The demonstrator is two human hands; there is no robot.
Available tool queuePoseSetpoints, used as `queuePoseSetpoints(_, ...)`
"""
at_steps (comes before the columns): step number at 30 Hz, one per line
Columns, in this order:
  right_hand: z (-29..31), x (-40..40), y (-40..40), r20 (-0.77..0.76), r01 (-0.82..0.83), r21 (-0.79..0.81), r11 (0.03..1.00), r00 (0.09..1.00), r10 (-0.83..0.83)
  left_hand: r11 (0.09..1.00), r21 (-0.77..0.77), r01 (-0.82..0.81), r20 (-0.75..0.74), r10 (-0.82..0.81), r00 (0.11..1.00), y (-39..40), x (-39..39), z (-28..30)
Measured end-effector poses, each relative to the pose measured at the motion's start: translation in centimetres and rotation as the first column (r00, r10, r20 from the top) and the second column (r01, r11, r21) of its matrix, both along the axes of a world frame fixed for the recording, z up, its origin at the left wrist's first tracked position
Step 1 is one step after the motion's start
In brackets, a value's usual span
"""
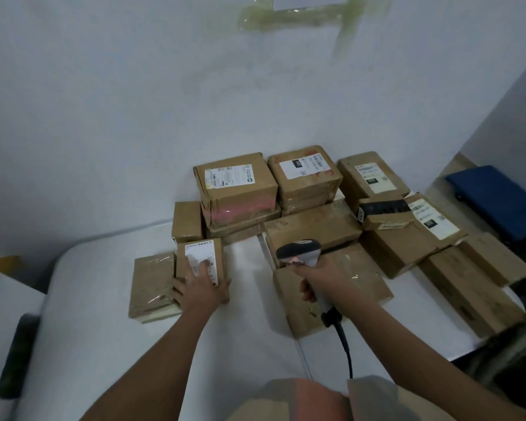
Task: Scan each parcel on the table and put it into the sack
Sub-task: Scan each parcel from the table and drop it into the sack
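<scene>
The small brown cardboard parcel with a white label [201,265] lies at the left of the white tabletop [104,314], long axis running away from the person. The left hand [199,288] lies spread on its near end, fingers over the label. The right hand [312,282], just right of it, grips a grey handheld scanner [301,253].

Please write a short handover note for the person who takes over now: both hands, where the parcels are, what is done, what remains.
Left hand: rests on the small labelled parcel, label facing up, near the table's left side.
Right hand: grips the barcode scanner, pointed toward that parcel.
Other parcels: piled against the wall, many still on the table.
Sack: not in view.
Done: cannot tell how many are scanned.
Left: scan this parcel, sack it, then continue with the pile.
</scene>
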State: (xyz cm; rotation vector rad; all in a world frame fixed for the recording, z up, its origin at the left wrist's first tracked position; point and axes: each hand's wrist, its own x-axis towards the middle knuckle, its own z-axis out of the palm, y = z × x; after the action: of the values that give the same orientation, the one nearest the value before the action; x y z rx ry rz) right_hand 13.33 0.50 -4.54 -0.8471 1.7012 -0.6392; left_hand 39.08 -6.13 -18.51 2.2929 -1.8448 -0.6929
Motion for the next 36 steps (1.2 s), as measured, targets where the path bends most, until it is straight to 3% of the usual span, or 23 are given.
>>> queuePoseSetpoints(2,-0.4,-0.2,-0.1,0.015,0.028,0.020,0.999,1.000,-0.028,0.997,0.064,-0.047,0.029,0.045,0.999,0.0,-0.7,0.3)
queuePoseSetpoints(9,-0.9,0.6,0.7,0.021,0.029,0.020,0.999,0.999,-0.029,0.997,0.039,0.072,0.052,-0.074,0.996,2.5,-3.8,1.1)
queuePoseSetpoints(15,-1.0,-0.4,2.0,0.020,0.069,-0.003,0.998,0.997,-0.069,0.988,-0.048,-0.149,-0.148,0.141,0.979,3.1,-3.2,3.8)
queuePoseSetpoints(17,-1.0,-0.9,2.3,0.016,0.095,-0.015,0.995,0.995,-0.095,0.983,-0.121,-0.138,-0.175,0.116,0.978,3.3,-3.0,5.2)
queuePoseSetpoints(21,-0.7,-1.5,2.8,0.019,0.118,-0.049,0.992,0.993,-0.117,0.956,-0.289,0.044,-0.202,-0.106,0.974,4.8,-3.6,6.7)
queuePoseSetpoints(28,0.9,-4.9,3.9,0.000,0.219,-0.054,0.974,0.976,-0.219,0.845,-0.280,0.456,-0.039,-0.485,0.874,6.4,-8.6,7.8)
queuePoseSetpoints(32,1.8,-7.6,5.3,0.013,0.305,-0.090,0.948,0.952,-0.305,0.743,-0.219,0.633,0.062,-0.637,0.769,5.9,-12.2,8.1)
queuePoseSetpoints(36,2.1,-9.6,6.3,-0.010,0.362,-0.113,0.925,0.931,-0.366,0.561,-0.148,0.814,0.149,-0.801,0.580,5.3,-15.7,7.7)
